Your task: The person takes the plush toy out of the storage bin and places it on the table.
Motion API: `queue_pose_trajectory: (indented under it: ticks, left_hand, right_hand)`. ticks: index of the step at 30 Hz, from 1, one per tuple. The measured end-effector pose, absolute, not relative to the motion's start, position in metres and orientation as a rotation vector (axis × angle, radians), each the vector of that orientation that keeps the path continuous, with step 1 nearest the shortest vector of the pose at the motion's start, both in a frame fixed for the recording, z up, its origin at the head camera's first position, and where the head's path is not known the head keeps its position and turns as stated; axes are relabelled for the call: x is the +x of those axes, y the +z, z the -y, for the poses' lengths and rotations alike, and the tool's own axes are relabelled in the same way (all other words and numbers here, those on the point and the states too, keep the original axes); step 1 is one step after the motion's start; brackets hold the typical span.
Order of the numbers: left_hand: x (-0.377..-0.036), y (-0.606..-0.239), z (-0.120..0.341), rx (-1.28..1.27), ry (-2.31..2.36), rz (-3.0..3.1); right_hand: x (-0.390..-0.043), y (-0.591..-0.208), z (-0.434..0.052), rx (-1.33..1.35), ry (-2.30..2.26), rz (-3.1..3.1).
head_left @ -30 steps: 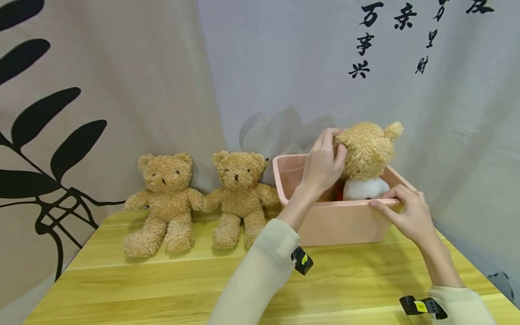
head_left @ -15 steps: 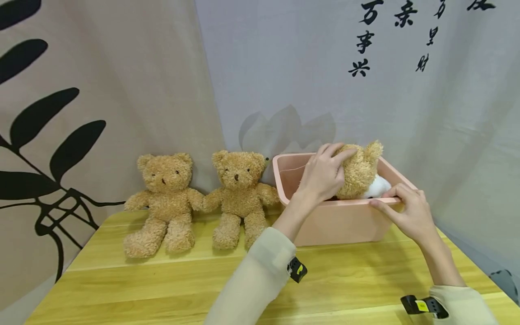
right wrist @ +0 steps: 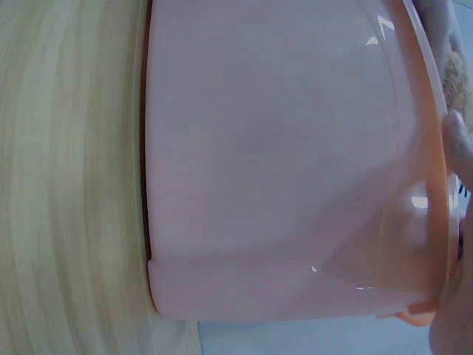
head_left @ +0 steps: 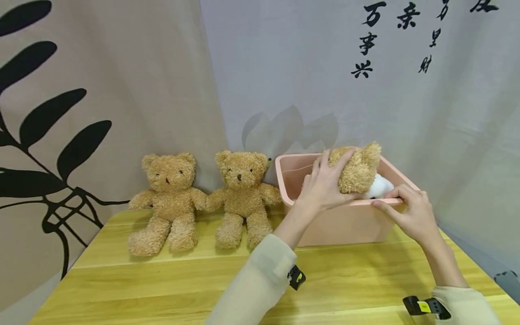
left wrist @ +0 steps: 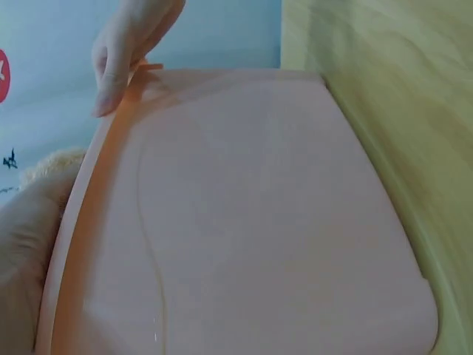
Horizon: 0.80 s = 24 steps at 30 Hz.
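In the head view a pink plastic bin stands at the right of the table. My left hand grips the head of a curly tan teddy bear inside it, fingers across the head and thumb low at the front. The bear's body is hidden behind the bin's wall. Beside it lies a white plush thing with a small dark spot. My right hand pinches the bin's front rim near the right corner. Both wrist views mostly show the bin's outer wall, with the hands at the rim.
Two more tan teddy bears, one at the left and one in the middle, sit side by side against the curtain. They are on the wooden table, left of the bin.
The teddy bear has gone down into the bin, its head tipping over to the side. My left hand has followed it down and spread across its head. My right hand stays on the rim.
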<state>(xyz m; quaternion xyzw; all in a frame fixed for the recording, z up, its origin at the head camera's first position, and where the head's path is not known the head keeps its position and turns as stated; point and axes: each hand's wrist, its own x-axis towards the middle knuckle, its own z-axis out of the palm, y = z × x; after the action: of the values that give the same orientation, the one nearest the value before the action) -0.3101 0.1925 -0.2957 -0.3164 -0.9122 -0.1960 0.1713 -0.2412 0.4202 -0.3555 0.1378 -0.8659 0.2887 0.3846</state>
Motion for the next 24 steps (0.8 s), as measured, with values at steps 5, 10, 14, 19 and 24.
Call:
queue_pose_trajectory:
  ticks: [5, 10, 14, 19, 24]
  left_hand:
    - [-0.31, -0.298, -0.191, -0.85, -0.628, 2.516]
    - [-0.307, -0.298, -0.184, -0.886, -0.665, 2.372]
    - [-0.303, -0.295, -0.176, -0.903, -0.673, 2.213]
    - [-0.295, -0.281, -0.166, -0.941, -0.746, 1.977]
    - [-0.286, -0.263, -0.153, -0.965, -0.821, 1.739]
  right_hand:
    - [-0.24, -0.356, -0.42, 0.336, 0.732, 2.209]
    - [-0.241, -0.356, -0.419, 0.331, 0.735, 2.216]
    - [-0.242, -0.356, -0.418, 0.347, 0.728, 2.208]
    - [-0.243, -0.357, -0.418, 0.349, 0.728, 2.201]
    - [-0.242, -0.356, -0.42, 0.367, 0.725, 2.188]
